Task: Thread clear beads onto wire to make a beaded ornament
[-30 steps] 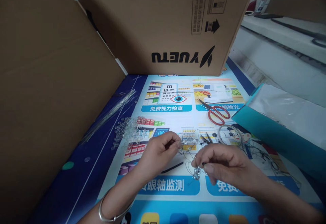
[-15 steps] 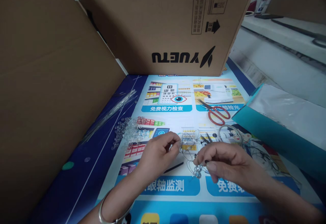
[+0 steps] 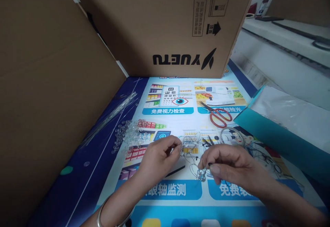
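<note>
Between my two hands is a tangle of thin wire strung with clear beads (image 3: 190, 148). My left hand (image 3: 163, 153) is closed in a pinch at the wire's left side, beads showing by its fingertips. A small cluster of clear beads (image 3: 201, 175) hangs beside the fingertips of my right hand (image 3: 229, 161). That hand is also pinched, on thin wire near the cluster; the exact grip is hard to see. Beyond my right fingers are the dark tips of a tool (image 3: 209, 141), its rest hidden. Loose clear beads (image 3: 126, 136) lie in a pile left of my left hand.
Red-handled scissors (image 3: 220, 117) lie past my right hand, near a wire coil (image 3: 227, 132). A bundle of straight wires (image 3: 110, 117) rests at left. Cardboard panels (image 3: 165, 27) stand behind and left. A teal box (image 3: 281, 134) with plastic lining sits at right on the printed mat.
My hands keep nearly the same pose and grip. The bead cluster by my right fingers has shifted slightly to the right. The whole view has moved a little.
</note>
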Demonstrator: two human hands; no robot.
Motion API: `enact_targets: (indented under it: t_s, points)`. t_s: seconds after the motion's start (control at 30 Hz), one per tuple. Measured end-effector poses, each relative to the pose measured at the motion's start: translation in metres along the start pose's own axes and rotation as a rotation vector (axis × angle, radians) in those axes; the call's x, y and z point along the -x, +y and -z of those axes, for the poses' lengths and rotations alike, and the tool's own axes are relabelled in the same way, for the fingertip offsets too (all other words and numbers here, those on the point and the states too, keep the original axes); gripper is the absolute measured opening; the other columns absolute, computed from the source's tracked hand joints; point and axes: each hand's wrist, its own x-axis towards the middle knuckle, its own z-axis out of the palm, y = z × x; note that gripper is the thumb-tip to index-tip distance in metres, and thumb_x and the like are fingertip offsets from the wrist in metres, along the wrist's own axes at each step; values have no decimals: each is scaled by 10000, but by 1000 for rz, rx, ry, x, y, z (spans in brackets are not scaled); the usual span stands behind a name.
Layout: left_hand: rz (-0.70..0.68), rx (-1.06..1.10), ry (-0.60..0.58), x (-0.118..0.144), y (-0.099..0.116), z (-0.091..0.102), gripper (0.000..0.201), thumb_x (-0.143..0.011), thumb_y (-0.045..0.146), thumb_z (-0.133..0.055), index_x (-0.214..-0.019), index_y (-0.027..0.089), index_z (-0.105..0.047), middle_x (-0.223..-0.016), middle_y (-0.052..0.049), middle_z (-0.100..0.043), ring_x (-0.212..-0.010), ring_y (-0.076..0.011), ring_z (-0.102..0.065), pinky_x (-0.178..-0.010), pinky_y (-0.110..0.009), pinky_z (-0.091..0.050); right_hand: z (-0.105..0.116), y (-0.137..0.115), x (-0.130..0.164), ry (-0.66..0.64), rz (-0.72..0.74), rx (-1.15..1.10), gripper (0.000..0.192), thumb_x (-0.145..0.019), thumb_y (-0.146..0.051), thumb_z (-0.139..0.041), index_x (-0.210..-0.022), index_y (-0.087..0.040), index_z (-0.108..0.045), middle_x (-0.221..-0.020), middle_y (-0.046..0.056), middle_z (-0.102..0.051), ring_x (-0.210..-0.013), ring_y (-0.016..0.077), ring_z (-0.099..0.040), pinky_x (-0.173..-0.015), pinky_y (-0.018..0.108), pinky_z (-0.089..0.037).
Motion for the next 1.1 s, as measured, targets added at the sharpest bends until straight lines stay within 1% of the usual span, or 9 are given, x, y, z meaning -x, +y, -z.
enact_targets:
  t_s: [0.1, 0.23, 0.37, 0.6, 0.67, 0.77, 0.9, 1.0, 1.1]
  points:
    - [2, -3, 4, 0, 1, 1, 111, -786, 157, -485, -750, 186, -586, -612, 37, -544, -566, -81, -476, -539, -198, -356, 1, -1, 1, -9, 59, 55, 70, -833, -233, -551, -836, -168, -579, -918, 42, -618, -638, 70, -561, -563, 182, -460]
    - [-5, -2, 15, 0, 3, 1, 121, -777, 142, -489, -760, 192, -597, -632, 35, -569, -587, -85, -495, -555, -198, -368, -1, -5, 0, -11, 155, 173, 53, -826, -202, -548, -824, -167, -587, -895, 52, -631, -814, 137, -594, -702, 248, -482]
    - [-5, -22, 20, 0, 2, 0, 120, -778, 155, -492, -755, 190, -604, -630, 28, -577, -579, -90, -490, -547, -201, -371, -7, -4, -2, 23, 249, 287, 64, -825, -166, -524, -830, -167, -587, -874, 55, -636, -832, 148, -600, -720, 263, -487]
    - [-30, -56, 53, 0, 1, -4, 118, -781, 155, -496, -766, 189, -608, -673, 17, -606, -585, -92, -490, -565, -205, -387, -17, 13, -3, 149, 606, 541, 218, -771, -41, -512, -945, -163, -560, -917, 79, -632, -882, 149, -594, -763, 268, -485]
    - [-36, -61, 79, 1, 1, -6, 118, -779, 151, -497, -770, 185, -610, -700, 8, -622, -594, -95, -501, -567, -203, -394, -19, 18, -3, 196, 667, 586, 247, -750, -27, -528, -956, -160, -553, -944, 87, -627, -908, 154, -591, -790, 274, -483]
    - [-47, -52, 109, 1, -1, -10, 120, -780, 149, -499, -794, 182, -614, -737, -4, -641, -607, -100, -518, -576, -207, -409, -20, 26, -4, 251, 686, 617, 249, -740, -31, -538, -951, -163, -552, -962, 89, -619, -923, 160, -589, -802, 278, -483]
    - [-52, -32, 128, 2, -3, -13, 121, -787, 157, -505, -826, 179, -617, -774, -17, -649, -621, -106, -525, -587, -220, -421, -20, 35, -4, 280, 679, 657, 264, -734, -35, -535, -958, -175, -552, -991, 88, -611, -927, 166, -583, -802, 285, -481]
    - [-36, -12, 138, 3, -4, -14, 114, -789, 160, -508, -821, 175, -616, -762, -14, -643, -604, -101, -517, -578, -221, -420, -20, 42, -5, 303, 737, 720, 314, -724, -33, -542, -1003, -177, -546, -1042, 95, -602, -940, 170, -576, -816, 292, -475]
    - [2, 2, 142, 2, -5, -17, 112, -791, 164, -506, -804, 176, -617, -735, -6, -635, -589, -96, -509, -561, -215, -411, -21, 48, -5, 310, 783, 804, 293, -731, -52, -536, -1002, -162, -559, -1076, 112, -597, -970, 188, -565, -827, 308, -467]
